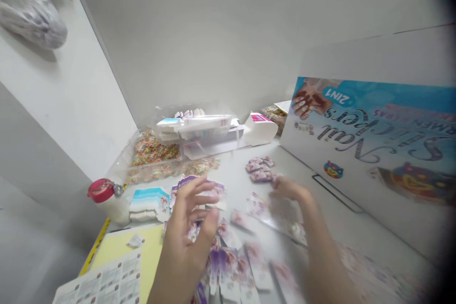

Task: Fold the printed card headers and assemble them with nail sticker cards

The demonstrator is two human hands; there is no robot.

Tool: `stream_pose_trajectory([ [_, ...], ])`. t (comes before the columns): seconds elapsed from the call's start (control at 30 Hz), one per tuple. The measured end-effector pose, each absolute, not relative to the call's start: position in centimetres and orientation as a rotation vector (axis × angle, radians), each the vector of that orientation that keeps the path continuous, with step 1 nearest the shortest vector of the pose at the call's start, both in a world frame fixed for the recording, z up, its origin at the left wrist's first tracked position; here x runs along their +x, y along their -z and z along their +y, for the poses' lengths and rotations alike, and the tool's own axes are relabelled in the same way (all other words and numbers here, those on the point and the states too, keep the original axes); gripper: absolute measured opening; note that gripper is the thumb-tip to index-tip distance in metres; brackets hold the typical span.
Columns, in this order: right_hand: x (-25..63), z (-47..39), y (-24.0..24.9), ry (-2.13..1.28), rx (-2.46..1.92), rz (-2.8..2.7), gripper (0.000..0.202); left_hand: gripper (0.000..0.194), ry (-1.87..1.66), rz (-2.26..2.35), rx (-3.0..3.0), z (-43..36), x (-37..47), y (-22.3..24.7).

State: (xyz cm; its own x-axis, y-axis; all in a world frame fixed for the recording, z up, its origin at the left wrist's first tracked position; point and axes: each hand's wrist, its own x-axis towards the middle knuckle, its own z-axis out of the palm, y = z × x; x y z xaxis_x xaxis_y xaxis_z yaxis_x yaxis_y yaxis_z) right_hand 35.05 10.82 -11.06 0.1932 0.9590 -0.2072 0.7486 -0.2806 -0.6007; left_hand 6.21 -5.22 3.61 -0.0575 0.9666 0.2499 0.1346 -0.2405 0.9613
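White table (pixel 235 166) left of the box (pixel 356 171); packs (pixel 228 270) lie spread there, a pile (pixel 260 169) nearer the box; left hand (pixel 190 232) wide above packs; right hand (pixel 295 192) beside the pile, grip too blurred to tell; seemingly mid-reach; picking calls for narrowed fingers.

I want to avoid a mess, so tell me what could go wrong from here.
The right hand, blurred as if moving fast, might scatter the small packets by its fingers.

The left hand hovers over loose, overlapping purple-and-white cards, which could slide out of order if brushed.

The red-lidded bottle stands close to the label sheet; if tipped, it might fall onto it.
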Motion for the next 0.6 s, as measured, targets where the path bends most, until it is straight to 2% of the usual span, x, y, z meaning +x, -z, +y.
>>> stream_pose_trajectory([
  [0.13,33.7,11.6,11.9,-1.035,-2.168,-1.839,0.027,0.031,-1.386,1.255,1.438,-5.4,6.6,-4.2],
  [0.23,33.3,11.8,12.3,-1.094,-2.167,-1.945,0.027,0.029,-1.393,1.278,1.431,-5.5,6.6,-4.5],
  [0.6,34.7,11.0,11.0,-0.67,-2.015,-1.865,0.019,0.026,-1.213,1.317,1.52,-5.0,6.3,-4.0],
])
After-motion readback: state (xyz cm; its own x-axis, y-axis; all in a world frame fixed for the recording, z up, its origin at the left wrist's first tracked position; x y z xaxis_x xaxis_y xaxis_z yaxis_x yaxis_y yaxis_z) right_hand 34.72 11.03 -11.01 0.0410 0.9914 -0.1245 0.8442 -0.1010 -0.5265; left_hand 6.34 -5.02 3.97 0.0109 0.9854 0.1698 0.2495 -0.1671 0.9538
